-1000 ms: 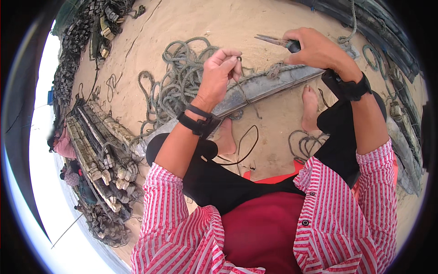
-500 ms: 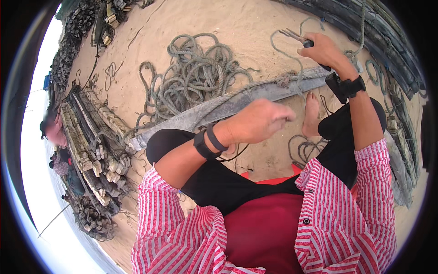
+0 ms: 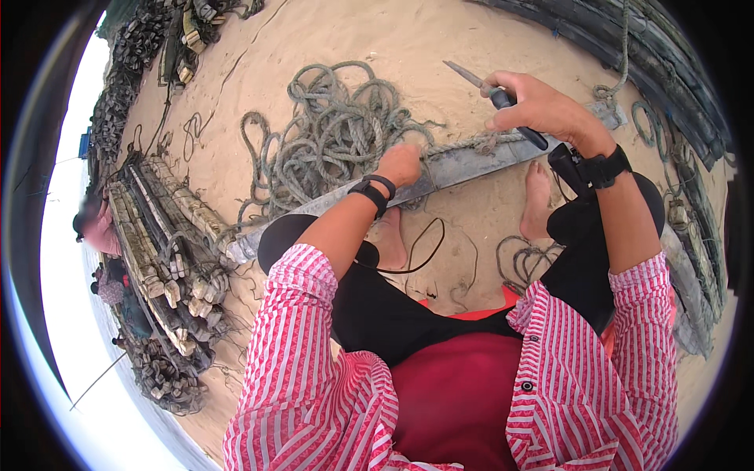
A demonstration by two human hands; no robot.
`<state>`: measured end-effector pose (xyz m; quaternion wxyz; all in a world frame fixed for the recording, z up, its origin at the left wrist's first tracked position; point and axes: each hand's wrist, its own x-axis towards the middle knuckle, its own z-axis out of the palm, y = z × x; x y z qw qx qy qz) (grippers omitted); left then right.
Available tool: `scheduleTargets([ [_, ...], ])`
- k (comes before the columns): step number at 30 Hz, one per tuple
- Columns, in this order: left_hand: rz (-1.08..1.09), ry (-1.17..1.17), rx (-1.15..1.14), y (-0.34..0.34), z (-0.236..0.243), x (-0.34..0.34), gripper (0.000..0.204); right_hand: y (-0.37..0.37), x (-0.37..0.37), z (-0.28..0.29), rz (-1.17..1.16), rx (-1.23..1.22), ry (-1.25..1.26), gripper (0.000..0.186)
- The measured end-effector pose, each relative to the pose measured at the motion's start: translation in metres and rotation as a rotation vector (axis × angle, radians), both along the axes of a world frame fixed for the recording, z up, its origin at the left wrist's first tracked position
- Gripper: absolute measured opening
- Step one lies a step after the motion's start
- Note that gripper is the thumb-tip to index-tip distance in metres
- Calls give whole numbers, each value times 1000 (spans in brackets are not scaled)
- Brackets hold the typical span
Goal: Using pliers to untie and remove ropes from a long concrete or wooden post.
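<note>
My left hand (image 3: 399, 166) is closed at the left part of a long grey beam (image 3: 471, 169). Its fingers are on the grey-green rope (image 3: 459, 144) that runs along the beam, though the exact grip is partly hidden. In my right hand (image 3: 542, 108) is a knife (image 3: 534, 136) with a dark handle, raised above the beam's right part. Its narrow blade points up and left, clear of the rope. A big tangled rope heap (image 3: 334, 133) lies on the sand just beyond my left hand.
Bundles of weathered poles (image 3: 157, 228) lie at the left, with people behind them. Dark long poles (image 3: 628, 59) stretch across the far right. My bare feet (image 3: 537, 200) are near the beam. A thin rope coil (image 3: 526, 259) lies between my legs.
My left hand has moved left and away from me, down to the rope at the beam. My right hand has come lower and left with the knife. The thin cord that looped near it no longer shows there.
</note>
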<state>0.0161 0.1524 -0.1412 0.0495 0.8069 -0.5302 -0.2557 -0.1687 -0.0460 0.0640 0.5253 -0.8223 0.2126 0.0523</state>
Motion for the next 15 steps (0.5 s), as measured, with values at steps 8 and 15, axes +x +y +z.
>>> scheduleTargets([
  [8,144,56,-73,-41,-53,2,42,-11,-7,0,-108,1,-56,50],
  [15,444,596,-127,-65,-45,-7,66,-13,-10,1,-93,0,-108,54],
])
